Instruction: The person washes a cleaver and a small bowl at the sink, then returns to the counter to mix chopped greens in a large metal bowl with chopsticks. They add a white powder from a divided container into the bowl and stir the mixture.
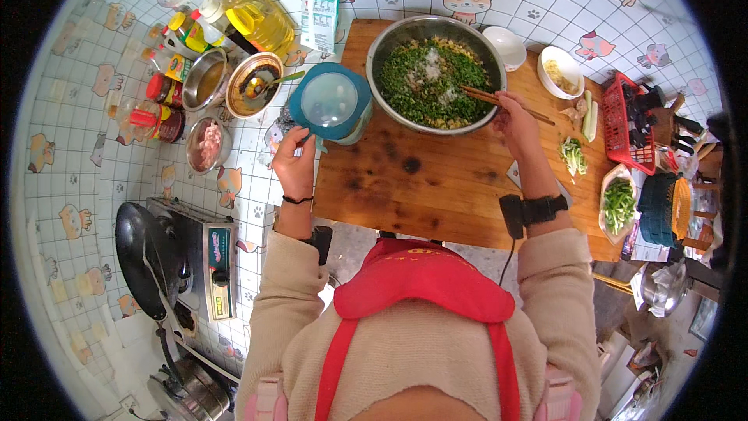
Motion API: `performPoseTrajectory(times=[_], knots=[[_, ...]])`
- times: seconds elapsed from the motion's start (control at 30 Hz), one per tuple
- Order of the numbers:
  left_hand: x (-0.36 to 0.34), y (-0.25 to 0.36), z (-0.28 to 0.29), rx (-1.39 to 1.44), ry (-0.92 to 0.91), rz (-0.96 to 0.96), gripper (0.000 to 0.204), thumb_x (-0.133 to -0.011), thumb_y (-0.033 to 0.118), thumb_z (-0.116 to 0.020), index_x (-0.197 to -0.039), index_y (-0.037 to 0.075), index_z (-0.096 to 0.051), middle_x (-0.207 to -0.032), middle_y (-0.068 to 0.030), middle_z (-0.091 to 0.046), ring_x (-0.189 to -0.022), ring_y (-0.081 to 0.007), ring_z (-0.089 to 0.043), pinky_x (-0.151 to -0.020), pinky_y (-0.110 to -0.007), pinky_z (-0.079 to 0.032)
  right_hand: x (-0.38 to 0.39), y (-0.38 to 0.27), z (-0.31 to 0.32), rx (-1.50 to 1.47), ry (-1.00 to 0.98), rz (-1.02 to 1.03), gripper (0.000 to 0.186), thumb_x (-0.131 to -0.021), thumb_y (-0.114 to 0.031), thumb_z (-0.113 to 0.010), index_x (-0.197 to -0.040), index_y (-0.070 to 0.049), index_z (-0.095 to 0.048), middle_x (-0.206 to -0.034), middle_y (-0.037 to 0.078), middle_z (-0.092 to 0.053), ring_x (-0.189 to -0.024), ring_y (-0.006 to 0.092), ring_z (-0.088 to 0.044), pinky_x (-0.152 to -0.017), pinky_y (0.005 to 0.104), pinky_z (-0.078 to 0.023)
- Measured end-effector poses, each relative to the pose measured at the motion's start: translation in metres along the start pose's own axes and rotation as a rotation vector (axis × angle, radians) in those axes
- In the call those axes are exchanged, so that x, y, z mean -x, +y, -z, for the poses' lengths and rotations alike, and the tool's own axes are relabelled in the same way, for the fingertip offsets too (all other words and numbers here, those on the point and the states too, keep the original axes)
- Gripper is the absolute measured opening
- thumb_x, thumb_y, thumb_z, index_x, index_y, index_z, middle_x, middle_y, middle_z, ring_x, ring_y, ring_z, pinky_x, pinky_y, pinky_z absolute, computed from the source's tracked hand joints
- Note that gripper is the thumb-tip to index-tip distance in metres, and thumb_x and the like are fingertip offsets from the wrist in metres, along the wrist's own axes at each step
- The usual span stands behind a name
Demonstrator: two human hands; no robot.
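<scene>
Looks like the mixing stage: the right hand [516, 121] is pinched around a pair of chopsticks [499, 101] whose tips sit in the big steel bowl [436, 74] of chopped greens with white stuff sprinkled on top, standing at the back of the wooden board [421, 179]. The left hand [294, 160] is closed on the handle of a teal container [331, 103] with a clear lid, held at the board's left edge just beside the bowl. My guess is the next move needs a steady bowl and a stir that folds the white bits in without flicking greens over the rim. Around it: oil bottle [253, 12] and sauce jars at back left, a small bowl of minced meat [206, 144], a wok [140, 257] on the stove, a red basket [631, 129] on the right. The teal container crowds the bowl's left side; nothing else is really in the way.
</scene>
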State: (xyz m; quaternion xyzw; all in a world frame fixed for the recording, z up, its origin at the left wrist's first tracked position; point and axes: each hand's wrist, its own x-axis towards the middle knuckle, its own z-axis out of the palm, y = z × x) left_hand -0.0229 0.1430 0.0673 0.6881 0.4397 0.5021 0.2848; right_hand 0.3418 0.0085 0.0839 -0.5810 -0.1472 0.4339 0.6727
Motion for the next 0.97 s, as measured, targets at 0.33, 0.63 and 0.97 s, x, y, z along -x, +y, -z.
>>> performPoseTrajectory(times=[0.33, 0.63, 0.97], knots=[[0.001, -0.003, -0.013, -0.392, -0.024, -0.233, 0.014, -0.068, 0.002, -0.067, -0.081, 0.001, -0.062, -0.087, -0.0137, -0.060, -0.083, -0.0301, -0.057, -0.074, -0.037, -0.046, 0.045, -0.010, 0.058, 0.051, 0.110, -0.006, 0.021, -0.083, -0.017, -0.053, -0.099, -0.004, -0.057, -0.076, 0.003, -0.057, -0.058, 0.0116, -0.052, -0.049, 0.0237, -0.041], [0.005, 0.028, -0.013, -0.638, -0.014, -0.369, 0.021, -0.070, 0.003, -0.065, -0.089, 0.002, -0.060, -0.096, -0.0146, -0.056, -0.085, -0.0297, -0.055, -0.074, -0.036, -0.045, 0.064, -0.010, 0.067, 0.071, 0.107, -0.047, 0.023, -0.083, -0.018, -0.055, -0.102, -0.004, -0.058, -0.078, 0.003, -0.056, -0.061, 0.0109, -0.052, -0.053, 0.0244, -0.043], [0.038, 0.094, -0.110, 0.752, -0.545, 0.859, 0.051, -0.084, 0.018, -0.058, -0.127, 0.007, -0.032, -0.112, -0.0108, -0.051, -0.092, -0.0231, -0.055, -0.079, -0.037, -0.048, 0.073, -0.058, 0.014, 0.749, 0.020, 0.452, 0.025, -0.076, -0.025, -0.066, -0.090, -0.005, -0.065, -0.103, 0.011, -0.057, -0.089, 0.0200, -0.056, -0.077, 0.0305, -0.044]])
